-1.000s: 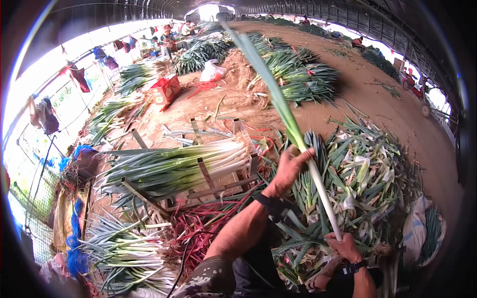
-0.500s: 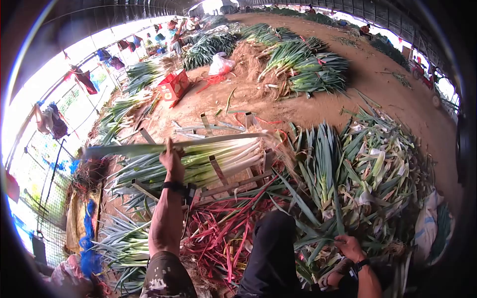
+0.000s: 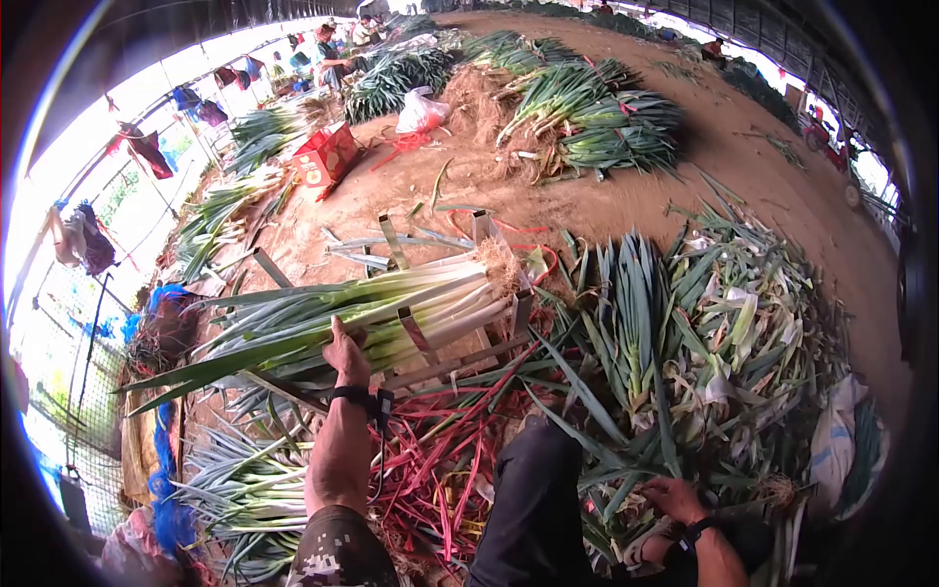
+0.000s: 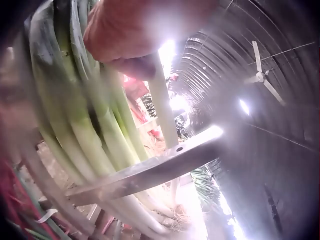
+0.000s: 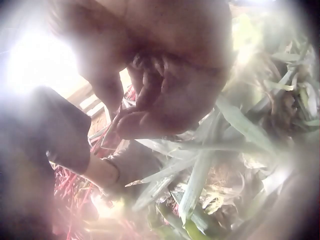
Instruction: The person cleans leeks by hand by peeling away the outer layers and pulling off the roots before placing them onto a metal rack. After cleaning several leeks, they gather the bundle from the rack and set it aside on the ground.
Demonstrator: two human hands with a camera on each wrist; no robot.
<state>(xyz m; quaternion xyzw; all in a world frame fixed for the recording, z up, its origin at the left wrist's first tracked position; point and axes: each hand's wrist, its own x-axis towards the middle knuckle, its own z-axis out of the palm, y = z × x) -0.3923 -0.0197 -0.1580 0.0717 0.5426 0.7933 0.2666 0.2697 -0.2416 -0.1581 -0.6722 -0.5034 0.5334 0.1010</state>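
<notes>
My left hand [image 3: 347, 354] is over the green middle of a bundle of leeks [image 3: 445, 284] lying in a metal rack [image 3: 387, 243]. In the left wrist view the hand [image 4: 145, 30] grips one pale stalk [image 4: 164, 107], beside thicker stalks [image 4: 75, 110] and behind a metal bar [image 4: 150, 174]. Low at the right, my right hand [image 3: 677, 501] hangs over the edge of a leafy pile [image 3: 738, 338]. Its fingers are loosely curled in the right wrist view, where the hand [image 5: 165, 85] shows nothing clearly held.
Red straps [image 3: 430, 474] lie between the rack and my knee [image 3: 533, 489]. Loose leeks [image 3: 254, 489] are at lower left. Beyond the rack stand a red box [image 3: 326, 159], a white bag [image 3: 423, 111] and tied leek bundles [image 3: 621, 132]. A person [image 3: 329, 59] is farther back.
My left hand swung a long leek from upright at the right to the left, then lowered it onto the racked bundle. The right hand released its root end and stayed low right.
</notes>
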